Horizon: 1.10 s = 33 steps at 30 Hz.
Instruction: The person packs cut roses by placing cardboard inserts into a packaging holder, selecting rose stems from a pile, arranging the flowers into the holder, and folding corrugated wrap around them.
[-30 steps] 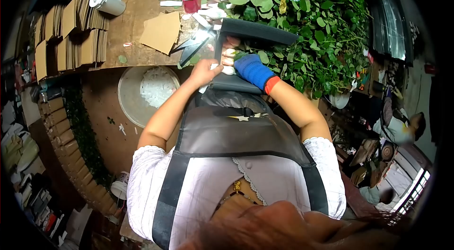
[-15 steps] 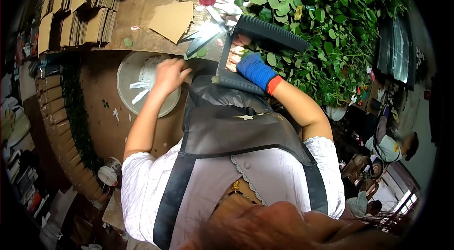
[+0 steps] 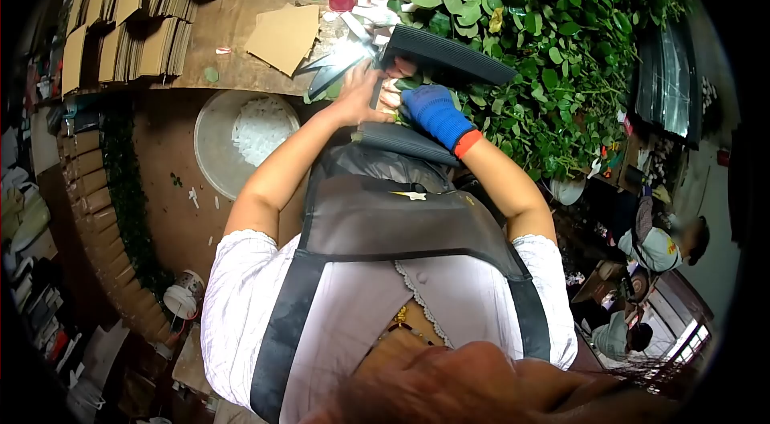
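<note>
Left hand (image 3: 358,99) spread, knit-gloved right hand (image 3: 435,113), grip unclear, beside pale buds (image 3: 390,96) between ribbed panels (image 3: 449,55)

Okay so the outfit here is a big dark grey apron (image 3: 393,223) across the middle of the frame, with a little pale star (image 3: 415,196) near its top, black edging and wide black straps (image 3: 277,344) over a shirt (image 3: 345,312) with puffy white short sleeves (image 3: 241,288). The shirt's front is pale mauve-grey with scalloped lace trim (image 3: 416,296), plus a gold pendant (image 3: 401,315) toward bottom centre. Right hand (image 3: 437,113) gets a blue knit glove with an orange-red cuff (image 3: 467,143), left hand (image 3: 358,99) is just bare.
</note>
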Each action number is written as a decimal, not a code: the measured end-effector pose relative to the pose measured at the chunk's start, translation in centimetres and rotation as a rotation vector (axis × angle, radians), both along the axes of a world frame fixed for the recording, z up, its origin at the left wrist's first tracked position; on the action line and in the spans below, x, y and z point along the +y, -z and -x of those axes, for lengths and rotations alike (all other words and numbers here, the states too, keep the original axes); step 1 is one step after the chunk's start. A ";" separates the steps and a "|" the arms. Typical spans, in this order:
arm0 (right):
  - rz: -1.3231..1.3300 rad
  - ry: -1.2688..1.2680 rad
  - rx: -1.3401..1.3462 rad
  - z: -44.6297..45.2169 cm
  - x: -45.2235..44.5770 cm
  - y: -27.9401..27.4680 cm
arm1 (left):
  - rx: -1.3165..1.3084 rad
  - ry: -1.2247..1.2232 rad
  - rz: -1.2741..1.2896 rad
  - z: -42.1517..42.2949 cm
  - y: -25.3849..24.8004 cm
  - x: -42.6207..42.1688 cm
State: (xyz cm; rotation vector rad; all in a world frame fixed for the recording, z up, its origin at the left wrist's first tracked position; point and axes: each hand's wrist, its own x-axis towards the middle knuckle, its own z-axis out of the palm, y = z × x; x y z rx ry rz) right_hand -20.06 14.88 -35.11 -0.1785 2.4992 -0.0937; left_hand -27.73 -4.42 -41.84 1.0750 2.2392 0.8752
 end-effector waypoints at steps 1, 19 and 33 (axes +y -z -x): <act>0.021 0.018 0.015 0.1 -0.2 0.0 | 0.008 0.004 -0.009 0.0 0.2 0.0; 0.055 0.143 0.099 0.6 1.0 -0.6 | -0.019 -0.177 -0.152 -1.0 0.9 0.5; 0.014 0.226 0.225 -3.1 2.3 0.9 | 0.020 -0.349 -0.172 -1.8 0.8 2.0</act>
